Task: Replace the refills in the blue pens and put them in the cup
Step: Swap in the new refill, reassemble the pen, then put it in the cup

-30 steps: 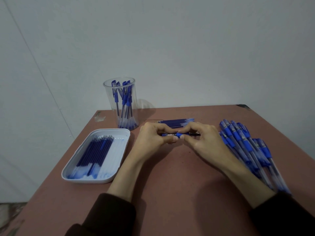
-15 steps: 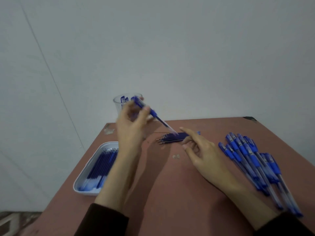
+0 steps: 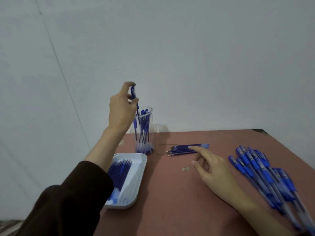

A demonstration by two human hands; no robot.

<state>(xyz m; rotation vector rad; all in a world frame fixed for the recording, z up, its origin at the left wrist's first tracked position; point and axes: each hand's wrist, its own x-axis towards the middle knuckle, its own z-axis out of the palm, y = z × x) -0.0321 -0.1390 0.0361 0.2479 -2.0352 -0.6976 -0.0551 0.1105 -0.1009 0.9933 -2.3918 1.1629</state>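
My left hand (image 3: 121,108) pinches a blue pen (image 3: 134,97) by its cap end, upright, its lower part reaching into the mouth of the clear cup (image 3: 150,120). The cup stands at the table's back left and holds several blue pens. My right hand (image 3: 213,171) lies over the table with its forefinger stretched out to a small row of blue refills (image 3: 182,149); whether the fingertip touches them I cannot tell. A heap of blue pens (image 3: 265,174) lies to the right of that hand.
A white tray (image 3: 136,183) with several blue refills sits at the front left, near the table's left edge. Small pale scraps (image 3: 185,169) lie on the reddish table (image 3: 170,210). A grey wall stands close behind the table.
My left hand has lifted the pen from the table's middle, swung it upright and brought it down into the cup's mouth. My right hand let go and stretched a finger towards the loose refills.
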